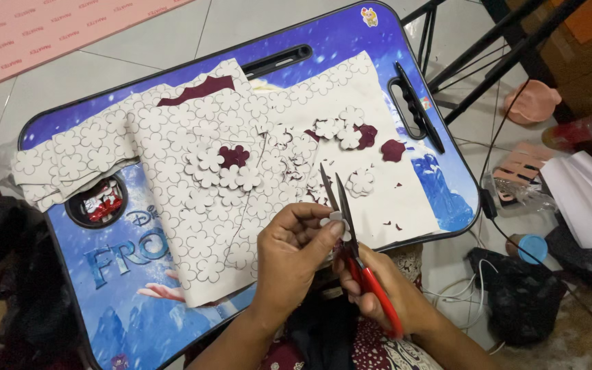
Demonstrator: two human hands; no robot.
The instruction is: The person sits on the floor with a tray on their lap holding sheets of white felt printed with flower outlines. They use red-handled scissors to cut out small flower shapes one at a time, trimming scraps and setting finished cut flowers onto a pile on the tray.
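Note:
My left hand [294, 252] pinches a small white flower-shaped cutout [337, 223] between thumb and fingers. My right hand [378, 288] grips red-handled scissors [351, 240], whose blades are parted and point up and away, right beside the cutout. Both hands hover over the near edge of a blue lap table [125, 274]. On it lie white sheets printed with flower outlines [193, 226], their backing dark maroon. A pile of cut flowers [217, 168] rests mid-sheet, and another pile [340, 130] sits further right.
A black pen [419, 109] lies in the table's right slot. A round cup holder [97, 202] at the left holds small red and white items. Off the table to the right are white folded paper [587, 195], a black bag [525, 294], cables and black stand legs [488, 55].

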